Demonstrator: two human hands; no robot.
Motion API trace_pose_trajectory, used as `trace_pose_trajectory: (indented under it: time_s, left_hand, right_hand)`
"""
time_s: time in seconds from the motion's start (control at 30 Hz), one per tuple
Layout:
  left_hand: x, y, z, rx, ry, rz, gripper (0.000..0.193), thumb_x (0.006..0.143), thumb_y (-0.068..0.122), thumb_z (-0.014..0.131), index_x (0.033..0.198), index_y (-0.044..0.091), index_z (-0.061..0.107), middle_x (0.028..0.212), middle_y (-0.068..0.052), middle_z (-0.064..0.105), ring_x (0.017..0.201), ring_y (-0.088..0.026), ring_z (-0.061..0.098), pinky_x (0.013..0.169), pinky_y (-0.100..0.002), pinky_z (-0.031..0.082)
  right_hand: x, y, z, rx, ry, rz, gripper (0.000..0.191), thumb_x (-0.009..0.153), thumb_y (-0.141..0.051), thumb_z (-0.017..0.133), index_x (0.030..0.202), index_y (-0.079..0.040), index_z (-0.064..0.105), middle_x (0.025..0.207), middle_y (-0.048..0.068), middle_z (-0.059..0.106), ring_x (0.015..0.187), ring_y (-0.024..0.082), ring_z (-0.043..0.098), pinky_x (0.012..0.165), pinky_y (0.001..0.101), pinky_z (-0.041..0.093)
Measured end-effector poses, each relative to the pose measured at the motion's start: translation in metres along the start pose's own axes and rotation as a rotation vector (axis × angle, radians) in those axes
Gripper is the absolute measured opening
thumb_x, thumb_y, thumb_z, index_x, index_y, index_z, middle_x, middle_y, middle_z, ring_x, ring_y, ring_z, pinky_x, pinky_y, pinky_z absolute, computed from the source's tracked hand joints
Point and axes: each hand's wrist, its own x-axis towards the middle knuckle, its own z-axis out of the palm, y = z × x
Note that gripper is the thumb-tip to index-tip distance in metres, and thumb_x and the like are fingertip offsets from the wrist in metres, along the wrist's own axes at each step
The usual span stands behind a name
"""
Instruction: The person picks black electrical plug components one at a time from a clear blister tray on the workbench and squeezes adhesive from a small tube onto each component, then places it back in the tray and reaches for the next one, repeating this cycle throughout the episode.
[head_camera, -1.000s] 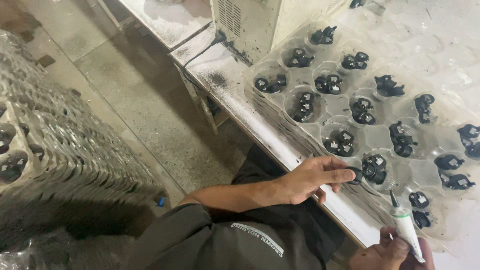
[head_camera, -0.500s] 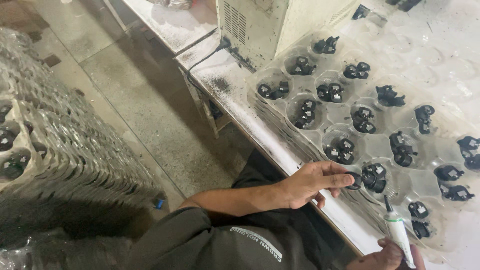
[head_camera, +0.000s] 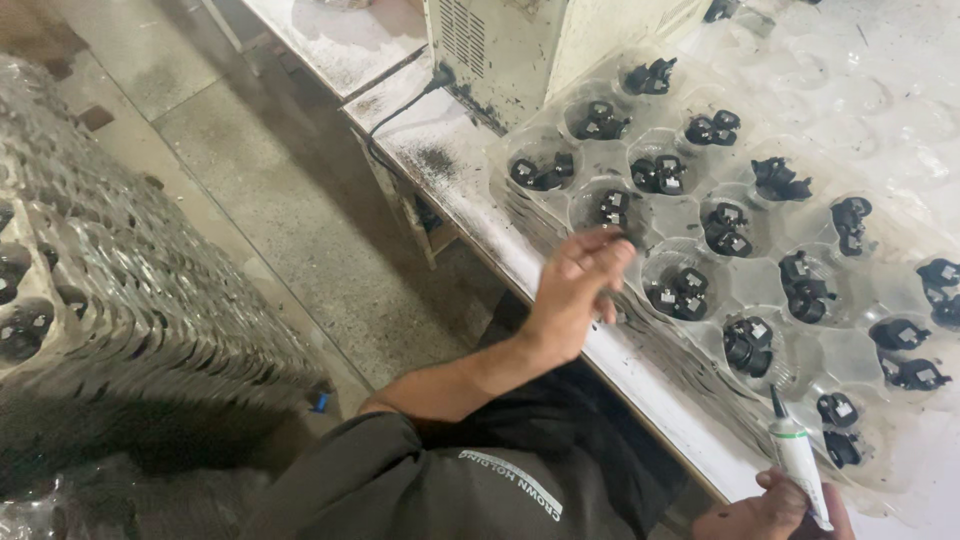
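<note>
A clear plastic tray (head_camera: 765, 288) with round pockets lies on the white bench, and most pockets hold small black parts. My left hand (head_camera: 575, 285) hovers over the tray's near-left edge, fingers curled together just below the pocket holding a black part (head_camera: 611, 208). Something dark shows under the fingertips, but I cannot tell whether it is held. My right hand (head_camera: 765, 515) is at the bottom right, gripping a white tube (head_camera: 800, 465) with a black nozzle that points up at the nearest pockets.
A beige machine box (head_camera: 510, 50) stands at the back of the bench with a black cable (head_camera: 400, 110) running off it. Tall stacks of clear trays (head_camera: 120, 290) fill the left side. Concrete floor (head_camera: 290, 190) lies between them and the bench.
My left hand has lifted off a pocket nearer the right and moved up and left along the tray edge. The right hand with the tube has stayed at the bottom right.
</note>
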Motion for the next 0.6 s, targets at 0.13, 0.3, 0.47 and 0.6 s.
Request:
trace_pose_trajectory:
  time_s: [0.13,0.3,0.47,0.6]
  left_hand:
    - [0.033,0.048,-0.025,0.023,0.227,0.296,0.071,0.094,0.020,0.075,0.154,0.015,0.038,0.106,-0.005,0.068,0.079,-0.008,0.061,0.047,-0.021,0.052]
    - [0.043,0.081,-0.037,0.120,0.278,0.428,0.084,0.098,0.020,0.075,0.165,0.018,0.025,0.099,0.001,0.062,0.082,-0.006,0.057,0.049,-0.020,0.050]
    - [0.039,0.071,-0.034,0.119,0.202,0.392,0.078,0.096,0.021,0.074,0.160,0.016,0.029,0.101,0.000,0.065,0.080,-0.006,0.057,0.048,-0.019,0.049]
    - [0.029,0.044,-0.023,0.178,0.144,0.183,0.053,0.095,0.024,0.076,0.139,0.001,0.056,0.104,-0.001,0.067,0.081,-0.005,0.057,0.047,-0.018,0.049]
  right_hand:
    - [-0.001,0.003,-0.004,-0.068,-0.021,0.010,0.065,0.110,-0.029,0.074,0.151,0.008,0.039,0.108,0.018,0.060,0.093,0.020,0.060,0.088,0.0299,0.051]
    - [0.011,-0.006,-0.002,-0.078,-0.099,0.077,0.057,0.114,-0.027,0.078,0.142,0.010,0.046,0.104,0.020,0.060,0.087,0.023,0.062,0.079,0.0324,0.051]
    - [0.012,-0.016,0.000,-0.156,-0.120,0.130,0.050,0.113,-0.030,0.073,0.134,0.009,0.052,0.101,0.023,0.062,0.086,0.024,0.064,0.076,0.0321,0.051]
    - [-0.003,-0.001,0.009,-0.014,-0.050,-0.009,0.048,0.114,-0.024,0.075,0.139,0.008,0.047,0.105,0.019,0.059,0.088,0.022,0.059,0.081,0.0313,0.050]
